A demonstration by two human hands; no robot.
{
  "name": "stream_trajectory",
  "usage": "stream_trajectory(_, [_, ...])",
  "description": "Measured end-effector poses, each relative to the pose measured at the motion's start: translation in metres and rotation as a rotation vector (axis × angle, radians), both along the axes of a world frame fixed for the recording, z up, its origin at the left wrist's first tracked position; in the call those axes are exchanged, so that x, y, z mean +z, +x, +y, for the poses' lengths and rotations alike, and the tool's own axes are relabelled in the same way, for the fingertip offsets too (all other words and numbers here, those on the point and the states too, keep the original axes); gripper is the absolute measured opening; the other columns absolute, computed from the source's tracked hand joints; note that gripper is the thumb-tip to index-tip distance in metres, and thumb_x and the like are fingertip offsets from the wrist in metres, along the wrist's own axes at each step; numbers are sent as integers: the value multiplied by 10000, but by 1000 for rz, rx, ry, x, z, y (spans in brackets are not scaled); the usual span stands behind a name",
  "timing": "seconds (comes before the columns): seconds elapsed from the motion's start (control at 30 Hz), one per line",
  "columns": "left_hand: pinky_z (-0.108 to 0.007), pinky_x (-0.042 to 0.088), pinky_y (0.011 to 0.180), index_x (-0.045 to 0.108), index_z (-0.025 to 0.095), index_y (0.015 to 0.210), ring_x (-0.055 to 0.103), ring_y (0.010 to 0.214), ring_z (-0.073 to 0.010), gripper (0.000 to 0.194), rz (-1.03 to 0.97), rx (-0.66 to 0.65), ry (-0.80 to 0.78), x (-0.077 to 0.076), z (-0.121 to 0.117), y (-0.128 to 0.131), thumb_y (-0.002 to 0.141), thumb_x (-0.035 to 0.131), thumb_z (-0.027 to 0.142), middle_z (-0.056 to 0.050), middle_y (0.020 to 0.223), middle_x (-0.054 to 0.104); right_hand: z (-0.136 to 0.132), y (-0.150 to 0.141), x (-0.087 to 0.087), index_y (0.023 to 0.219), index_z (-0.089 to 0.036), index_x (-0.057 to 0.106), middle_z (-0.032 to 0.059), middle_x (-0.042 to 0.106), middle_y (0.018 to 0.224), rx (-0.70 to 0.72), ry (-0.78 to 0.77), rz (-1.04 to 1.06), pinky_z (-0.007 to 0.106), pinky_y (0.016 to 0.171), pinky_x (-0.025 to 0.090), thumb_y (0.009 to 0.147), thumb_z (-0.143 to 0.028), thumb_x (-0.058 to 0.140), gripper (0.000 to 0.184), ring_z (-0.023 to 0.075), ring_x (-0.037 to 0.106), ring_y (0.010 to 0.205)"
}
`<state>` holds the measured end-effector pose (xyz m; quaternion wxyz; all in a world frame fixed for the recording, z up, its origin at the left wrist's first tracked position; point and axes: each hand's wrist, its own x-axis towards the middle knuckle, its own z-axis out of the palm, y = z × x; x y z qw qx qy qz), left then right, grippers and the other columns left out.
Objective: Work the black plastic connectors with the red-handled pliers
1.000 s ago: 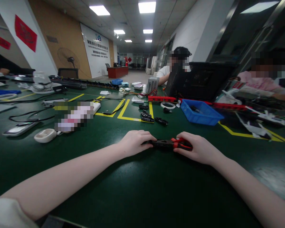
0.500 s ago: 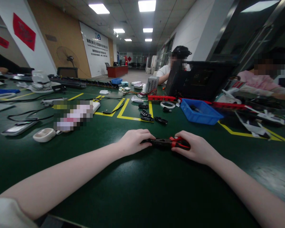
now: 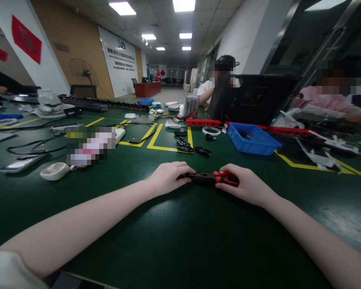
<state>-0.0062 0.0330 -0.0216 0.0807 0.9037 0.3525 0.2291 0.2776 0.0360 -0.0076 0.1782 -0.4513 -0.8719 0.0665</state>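
My right hand [image 3: 248, 184] is closed around the red and black handles of a pair of pliers [image 3: 209, 179]. The dark jaws point left, toward my left hand [image 3: 170, 176]. Between its thumb and fingers that hand pinches a small black part [image 3: 185, 176], which meets the tip of the jaws. Most of this part is hidden by the fingers, so its kind does not show. Both hands are low over the green table [image 3: 180, 233]. Beyond them lie several small black parts [image 3: 184, 144], with another [image 3: 202, 151] just to their right.
A blue bin [image 3: 252, 140] with dark items inside stands behind my right hand. To the left lie a white case [image 3: 54, 171], a phone [image 3: 22, 162] and black cables. Across the table is a large black case [image 3: 249, 98]; people sit behind it and at the right.
The whole view has shifted slightly, so everything sits a little further left and up. Both hands keep the same hold on the pliers and the small black part.
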Motion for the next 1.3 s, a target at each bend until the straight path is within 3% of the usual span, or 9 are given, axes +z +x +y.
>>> stream_trajectory(0.23, [-291, 520, 797, 619, 233, 1128, 646, 955, -176, 217, 5, 21, -1, 0, -1, 0, 913, 606, 253, -8, 1087, 657, -4, -5, -1, 950, -219, 605, 68, 672, 921, -12, 22, -17, 336, 629, 493, 820, -568, 605, 372, 216, 633, 762])
stream_trajectory(0.47, [-307, 523, 820, 627, 246, 1123, 647, 975, -180, 206, -23, 30, -23, -1, 2, 0, 920, 594, 260, -2, 1088, 673, -2, 2, 4, 1001, -208, 597, 100, 662, 995, 33, 167, -38, 368, 696, 508, 810, -543, 624, 386, 250, 643, 849])
stream_trajectory(0.8, [-299, 523, 784, 644, 227, 1091, 641, 893, -165, 194, -87, -1, -118, 0, 3, -1, 900, 612, 241, -18, 1056, 643, 1, 8, 4, 986, -209, 596, 96, 668, 969, 42, 153, -63, 367, 687, 509, 811, -562, 609, 395, 243, 648, 816])
stream_trajectory(1.13, [-323, 523, 837, 600, 205, 1080, 608, 951, -180, 161, -79, -63, -106, -2, 3, 0, 922, 570, 215, -46, 1110, 572, 2, 12, 4, 1011, -205, 586, 96, 658, 973, 49, 166, -123, 358, 680, 500, 823, -570, 596, 411, 241, 645, 817])
stream_trajectory(1.3, [-422, 458, 968, 581, 186, 1058, 551, 1114, -237, 133, -25, -83, -8, 0, 1, 0, 930, 557, 212, -87, 1223, 537, 1, 11, 5, 1007, -208, 585, 98, 658, 959, 58, 182, -125, 352, 664, 498, 820, -565, 603, 404, 238, 641, 800])
